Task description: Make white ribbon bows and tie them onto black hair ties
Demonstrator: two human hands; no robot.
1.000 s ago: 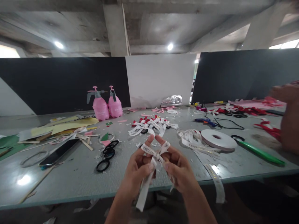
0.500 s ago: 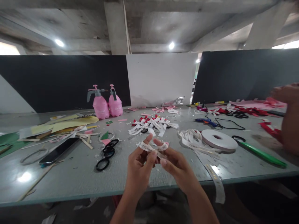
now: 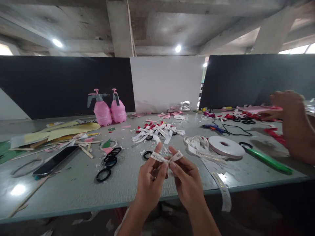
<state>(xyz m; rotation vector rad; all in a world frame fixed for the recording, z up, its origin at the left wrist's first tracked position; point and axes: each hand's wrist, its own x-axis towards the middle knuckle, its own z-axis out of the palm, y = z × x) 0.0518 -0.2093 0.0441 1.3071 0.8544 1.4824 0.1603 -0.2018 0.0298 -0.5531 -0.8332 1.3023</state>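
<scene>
A white printed ribbon is looped over the fingers of both hands, above the table's front edge. My left hand pinches it between thumb and fingers, the left loop round its index finger. My right hand grips the other side, with a second loop over its index finger. The two loops meet at a gathered middle between the thumbs, partly hidden by the fingertips. Just beyond the left fingers lies a black ring. Behind the hands is a pile of white and red ribbon bows.
Right of the hands lie loose ribbon, a white ribbon roll, a green tool and a blue glue gun. Leftward are black rings, a phone and pink spray bottles. Another person's arm reaches in at right.
The hands have drawn the ribbon tighter, so two loops now meet at a gathered centre. The view has shifted slightly right, and more of the other person's arm shows.
</scene>
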